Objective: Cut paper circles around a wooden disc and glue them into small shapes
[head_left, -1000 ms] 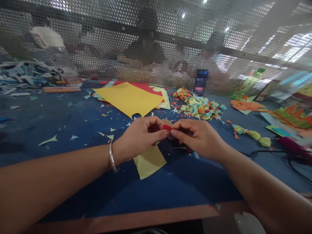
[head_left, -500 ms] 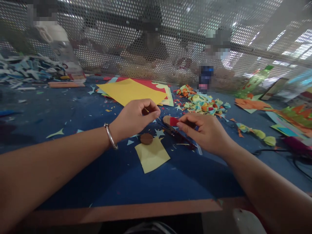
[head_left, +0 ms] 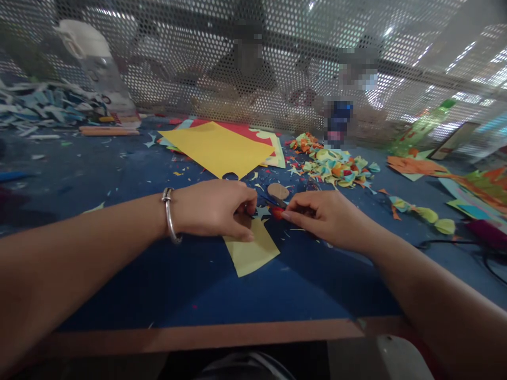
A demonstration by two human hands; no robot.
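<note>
My left hand (head_left: 216, 208), with a silver bracelet on the wrist, curls down over a brown disc (head_left: 243, 217). Its thumb and fingers are bent around the disc, which is mostly hidden. The thumb lies over a small pale-yellow paper square (head_left: 255, 254). Pinched at the fingertips of my right hand (head_left: 322, 214) is a small red paper piece (head_left: 277, 212). A tan disc (head_left: 278, 191) lies just beyond those fingertips. Dark scissors (head_left: 274, 200) are partly visible between the hands.
Yellow sheets (head_left: 217, 148) lie on red paper behind my hands. Paper scraps (head_left: 332, 166) are heaped back right, blue-white strips (head_left: 43, 105) back left. A bottle (head_left: 106, 79) stands by a perforated metal screen (head_left: 174, 53). A cable (head_left: 447, 243) runs at right.
My left hand has come down onto the brown disc. The tan disc has left my right hand and lies on the table, while the red piece stays in the fingers.
</note>
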